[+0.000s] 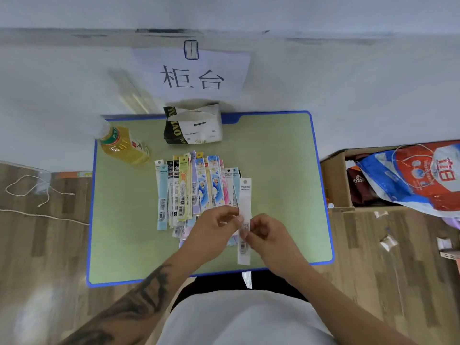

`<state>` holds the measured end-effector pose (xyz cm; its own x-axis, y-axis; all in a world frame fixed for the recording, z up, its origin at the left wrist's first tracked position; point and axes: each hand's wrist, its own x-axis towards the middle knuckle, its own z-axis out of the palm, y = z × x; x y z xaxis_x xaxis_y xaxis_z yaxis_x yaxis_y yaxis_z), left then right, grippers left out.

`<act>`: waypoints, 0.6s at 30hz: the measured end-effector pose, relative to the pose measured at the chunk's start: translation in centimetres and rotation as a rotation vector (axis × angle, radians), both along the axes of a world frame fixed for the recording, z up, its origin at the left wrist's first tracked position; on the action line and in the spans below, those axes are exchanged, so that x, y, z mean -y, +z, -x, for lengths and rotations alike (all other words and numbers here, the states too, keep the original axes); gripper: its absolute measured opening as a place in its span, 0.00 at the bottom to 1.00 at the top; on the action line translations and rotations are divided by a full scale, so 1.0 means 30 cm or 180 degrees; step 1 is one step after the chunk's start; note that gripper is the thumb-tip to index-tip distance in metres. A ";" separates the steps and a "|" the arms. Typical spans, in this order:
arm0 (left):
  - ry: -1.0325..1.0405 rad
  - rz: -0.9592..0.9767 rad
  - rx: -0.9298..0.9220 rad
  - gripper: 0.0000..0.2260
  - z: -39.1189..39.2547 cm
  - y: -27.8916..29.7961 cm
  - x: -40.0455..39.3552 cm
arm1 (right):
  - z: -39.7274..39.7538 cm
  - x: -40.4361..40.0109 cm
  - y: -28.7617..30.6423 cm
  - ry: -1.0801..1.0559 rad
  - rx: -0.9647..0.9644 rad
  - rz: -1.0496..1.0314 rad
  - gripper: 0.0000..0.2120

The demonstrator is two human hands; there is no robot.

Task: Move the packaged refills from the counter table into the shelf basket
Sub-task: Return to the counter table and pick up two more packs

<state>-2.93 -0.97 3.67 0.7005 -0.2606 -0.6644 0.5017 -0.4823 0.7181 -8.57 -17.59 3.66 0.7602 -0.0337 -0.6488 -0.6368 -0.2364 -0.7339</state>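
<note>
At the near right end of the row of refill packs [196,190], both hands are pinching one white pack [245,195] that is lying lengthwise on the green worktop [281,175]. The left hand [214,229] is holding its left edge with thumb and fingers, and the right hand [267,232] is holding its right edge. The other packs are lying side by side and partly overlapping, just left of this one.

The packs look thin and slippery, so the white pack may be slipping out if only the edges are pinched. Its neighbours are touching it, and lifting could be dragging them out of the row. The bottle [124,145] and the tissue pack [193,127] are standing farther away, so they are less at risk. The shelf basket is not showing here, so turning toward it may be loosening the grip.
</note>
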 end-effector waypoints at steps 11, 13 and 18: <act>0.1259 0.0166 0.0179 0.03 0.053 -0.001 -0.069 | -0.087 -0.044 -0.079 0.0933 -0.0169 0.0096 0.03; 0.1270 0.0191 0.0167 0.05 0.057 0.004 -0.076 | -0.108 -0.050 -0.136 0.0733 -0.0023 0.0748 0.02; 0.1227 0.0228 0.0104 0.07 0.078 0.019 -0.080 | -0.172 -0.099 -0.225 0.0419 -0.0028 0.1819 0.11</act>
<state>-5.28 1.43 4.25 0.7765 -0.0190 -0.6299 0.6127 -0.2110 0.7616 -3.42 -14.63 -3.10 0.7763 -0.2858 -0.5619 -0.5809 -0.6705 -0.4615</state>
